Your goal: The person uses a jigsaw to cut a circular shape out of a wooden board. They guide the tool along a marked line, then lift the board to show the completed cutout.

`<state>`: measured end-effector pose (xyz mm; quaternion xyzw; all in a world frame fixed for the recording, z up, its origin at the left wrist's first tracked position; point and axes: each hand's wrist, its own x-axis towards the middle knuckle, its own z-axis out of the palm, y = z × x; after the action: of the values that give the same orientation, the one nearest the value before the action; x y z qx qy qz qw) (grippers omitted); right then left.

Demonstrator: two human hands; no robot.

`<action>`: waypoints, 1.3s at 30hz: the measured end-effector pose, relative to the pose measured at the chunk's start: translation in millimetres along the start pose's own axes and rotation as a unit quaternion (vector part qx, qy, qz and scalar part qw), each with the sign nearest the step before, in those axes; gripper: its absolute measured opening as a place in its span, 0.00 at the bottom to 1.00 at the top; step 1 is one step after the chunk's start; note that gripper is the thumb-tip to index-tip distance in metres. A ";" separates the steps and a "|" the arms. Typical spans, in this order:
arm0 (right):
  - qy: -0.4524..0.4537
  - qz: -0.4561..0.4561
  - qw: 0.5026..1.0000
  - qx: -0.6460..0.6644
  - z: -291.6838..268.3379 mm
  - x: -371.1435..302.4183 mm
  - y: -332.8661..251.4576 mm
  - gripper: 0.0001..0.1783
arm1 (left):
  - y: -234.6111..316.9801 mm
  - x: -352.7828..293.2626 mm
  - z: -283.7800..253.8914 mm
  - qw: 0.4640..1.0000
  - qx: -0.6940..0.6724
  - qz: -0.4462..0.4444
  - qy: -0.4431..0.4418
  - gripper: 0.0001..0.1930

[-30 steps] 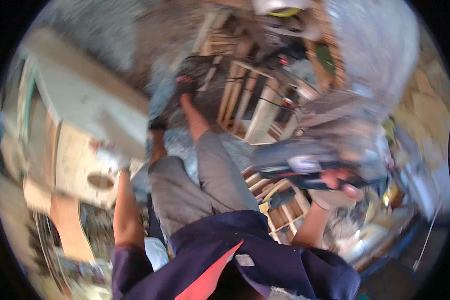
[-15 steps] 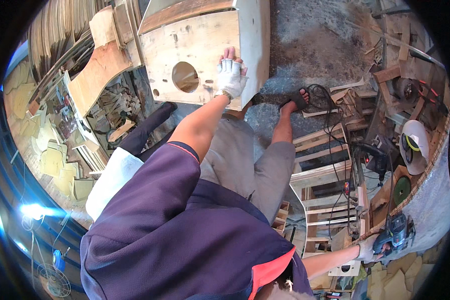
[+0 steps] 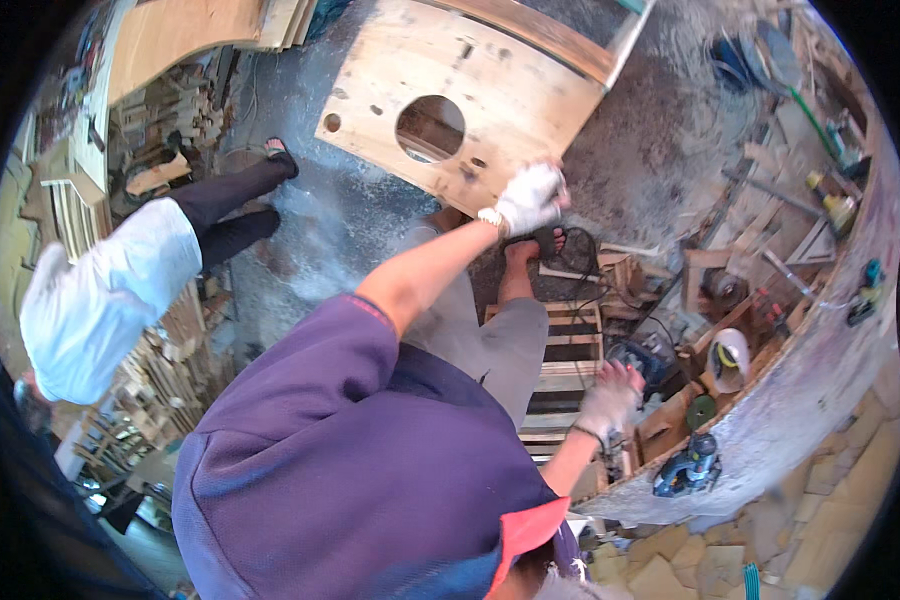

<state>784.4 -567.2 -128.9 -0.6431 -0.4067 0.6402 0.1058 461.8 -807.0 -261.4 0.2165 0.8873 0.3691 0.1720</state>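
Note:
My left hand (image 3: 532, 200), in a white fingerless glove, is at the lower right edge of a pale plywood box (image 3: 370, 105) with a large round hole in its face. Its fingers are smeared by motion, so their grip is unclear. My right hand (image 3: 610, 398), gloved the same way, is in the air with its fingers apart and nothing in them. It is beside a dark power tool (image 3: 648, 366) and above the slatted wooden rack (image 3: 567, 372). A blue and black jigsaw (image 3: 688, 467) lies on the worn bench top (image 3: 760, 430), apart from that hand.
A person (image 3: 120, 300) in a light top and dark trousers is at the left. Wood offcuts (image 3: 175, 115) lie in heaps behind them. Along the bench are a white helmet-like shell (image 3: 728, 360), a green disc (image 3: 702, 411) and another tool (image 3: 867, 290). Cables trail near my foot (image 3: 520, 255).
My right hand has let go of the jigsaw and come inward. My left hand has slid from the box's face to its edge. The view has turned; the other person shows more fully.

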 end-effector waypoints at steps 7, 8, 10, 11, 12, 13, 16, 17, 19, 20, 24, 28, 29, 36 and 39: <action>-0.328 -0.083 0.852 -0.399 255.4 -93.2 7.7 0.21 | 50.1 -111.2 -115.0 0.979 -0.095 0.180 -0.020 0.26; -0.377 -0.101 0.862 -0.324 273.7 -109.4 11.4 0.18 | 47.6 -119.3 -135.2 0.987 -0.084 0.135 -0.014 0.24; -0.426 -0.092 0.854 -0.283 301.2 -133.6 19.1 0.14 | 39.5 -127.9 -172.3 0.993 -0.087 0.079 0.008 0.20; -0.457 -0.067 0.838 -0.290 311.2 -141.0 22.3 0.13 | 34.1 -130.9 -189.6 0.995 -0.094 0.041 -0.008 0.19; -0.486 -0.059 0.813 -0.316 319.6 -146.2 25.6 0.13 | 29.9 -134.2 -205.1 0.997 -0.066 0.047 -0.007 0.20; -0.540 -0.062 0.779 -0.313 326.2 -147.6 25.0 0.13 | 26.5 -138.1 -218.6 0.999 -0.031 0.024 -0.032 0.20; -0.563 0.044 0.746 -0.353 348.7 -125.6 -12.6 0.15 | 16.8 -152.8 -246.0 0.998 -0.051 0.027 0.018 0.29; -0.580 0.040 0.716 -0.387 354.6 -108.7 -42.7 0.16 | 11.8 -161.2 -251.7 0.998 -0.047 0.018 0.037 0.31; -0.546 -0.052 0.703 -0.452 370.7 -66.0 -126.6 0.19 | -8.3 -174.2 -262.4 0.994 -0.044 -0.028 0.091 0.36; -0.520 -0.053 0.762 -0.382 377.1 -45.0 -176.7 0.19 | -20.7 -183.3 -265.4 0.991 -0.051 -0.069 0.107 0.35; -0.184 -0.138 0.930 -0.288 372.2 0.1 -312.1 0.44 | -81.4 -216.1 -257.0 0.920 -0.194 -0.291 0.176 0.30; -0.200 -0.262 0.885 -0.328 349.1 4.5 -298.7 0.44 | -142.4 -228.9 -224.0 0.740 -0.431 -0.502 0.122 0.32; -0.201 -0.316 0.868 -0.325 339.1 3.7 -271.9 0.37 | -151.9 -229.6 -209.6 0.681 -0.535 -0.480 0.140 0.43; -0.289 -0.292 0.643 -0.646 122.7 -29.9 -40.8 0.26 | -191.0 -184.8 -115.8 0.362 -0.702 -0.527 0.314 0.56; -0.232 -0.199 0.527 -0.793 -21.7 -74.7 14.6 0.27 | -195.6 -155.9 -96.0 0.318 -0.714 -0.544 0.306 0.53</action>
<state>821.1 -617.5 -79.9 -0.1936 -0.8744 0.1435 -0.4211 498.8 -1066.4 -317.2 -0.6496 0.1890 0.7233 0.1385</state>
